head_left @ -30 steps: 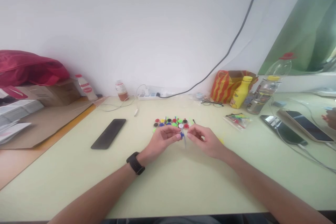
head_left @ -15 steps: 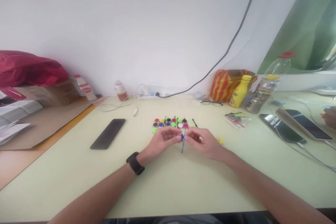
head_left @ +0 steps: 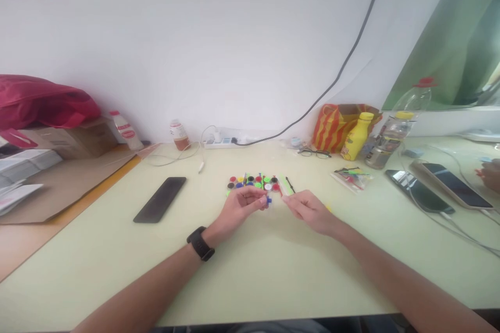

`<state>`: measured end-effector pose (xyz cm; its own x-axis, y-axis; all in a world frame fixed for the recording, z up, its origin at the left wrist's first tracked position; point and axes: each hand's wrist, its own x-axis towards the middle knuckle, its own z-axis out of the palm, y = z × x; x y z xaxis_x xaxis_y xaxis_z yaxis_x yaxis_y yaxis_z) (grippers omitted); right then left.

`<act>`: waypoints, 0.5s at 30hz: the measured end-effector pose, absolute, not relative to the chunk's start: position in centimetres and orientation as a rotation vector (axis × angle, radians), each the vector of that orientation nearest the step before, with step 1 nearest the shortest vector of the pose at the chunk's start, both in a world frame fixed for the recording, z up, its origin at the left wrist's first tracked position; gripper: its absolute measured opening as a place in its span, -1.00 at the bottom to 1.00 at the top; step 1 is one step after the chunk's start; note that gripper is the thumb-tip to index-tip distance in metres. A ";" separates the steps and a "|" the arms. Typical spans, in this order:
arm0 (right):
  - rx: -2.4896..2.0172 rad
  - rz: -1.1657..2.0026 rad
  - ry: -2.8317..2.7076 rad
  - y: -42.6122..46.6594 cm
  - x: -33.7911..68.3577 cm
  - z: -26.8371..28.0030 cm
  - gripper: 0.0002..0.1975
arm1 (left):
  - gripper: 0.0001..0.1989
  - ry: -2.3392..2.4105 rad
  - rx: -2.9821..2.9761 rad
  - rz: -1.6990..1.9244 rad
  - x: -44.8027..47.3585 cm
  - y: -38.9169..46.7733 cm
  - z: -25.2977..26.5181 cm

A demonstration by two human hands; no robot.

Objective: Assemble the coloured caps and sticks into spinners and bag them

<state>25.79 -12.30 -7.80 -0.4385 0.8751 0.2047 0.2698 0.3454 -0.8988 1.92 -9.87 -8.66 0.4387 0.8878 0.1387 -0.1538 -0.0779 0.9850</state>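
My left hand [head_left: 245, 207] pinches a small blue plastic piece [head_left: 269, 201] between thumb and fingertips, above the table. To its right, my right hand [head_left: 310, 210] is closed with thumb and forefinger together. A thin reddish streak shows at its fingertips, too blurred to tell whether it is held. The long blue rod is not clearly visible. Just beyond both hands lie rows of small round plastic pieces [head_left: 251, 179] in red, black, yellow, blue, green and white, with thin sticks among them. A black stick [head_left: 289, 185] lies at their right end.
A black phone [head_left: 160, 199] lies at left; two more phones [head_left: 420, 192] with cables lie at right. A plastic bag of small parts [head_left: 352, 180], glasses [head_left: 314, 153], a yellow bottle [head_left: 357, 137] and a power strip [head_left: 222, 142] stand farther back. Another person's hand [head_left: 490, 173] shows at the right edge.
My right hand has moved slightly right, away from my left hand. The blue rod that crossed between them no longer shows clearly; the small blue piece stays in my left hand.
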 end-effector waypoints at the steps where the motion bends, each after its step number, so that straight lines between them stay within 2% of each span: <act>1: -0.972 1.052 -1.869 -12.1 25.9 -7.7 -0.36 | -0.73 0.716 1.374 0.996 1.9 -9.9 -8.6; 7: -1.055 0.849 -1.804 -11.4 26.8 -6.9 -0.49 | -0.74 0.689 1.336 0.976 2.0 -9.8 -8.6; 15: -1.309 0.730 -1.694 -9.6 30.5 -5.4 -0.47 | -0.74 0.636 1.113 0.957 1.7 -9.6 -8.5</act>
